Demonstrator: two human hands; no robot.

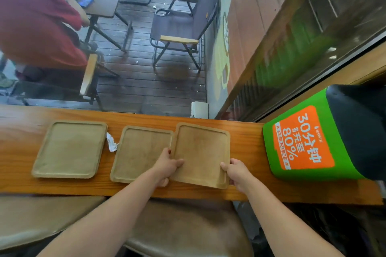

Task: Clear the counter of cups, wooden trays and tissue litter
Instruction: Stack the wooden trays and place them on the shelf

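Three wooden trays lie in a row on the table. The right tray, nearest the green charging box, is gripped at its near corners: the left hand clasps its left edge, thumb on top, and the right hand clasps its right edge. Its left edge overlaps the middle tray. A crumpled tissue lies just left of the middle tray, between it and the left tray.
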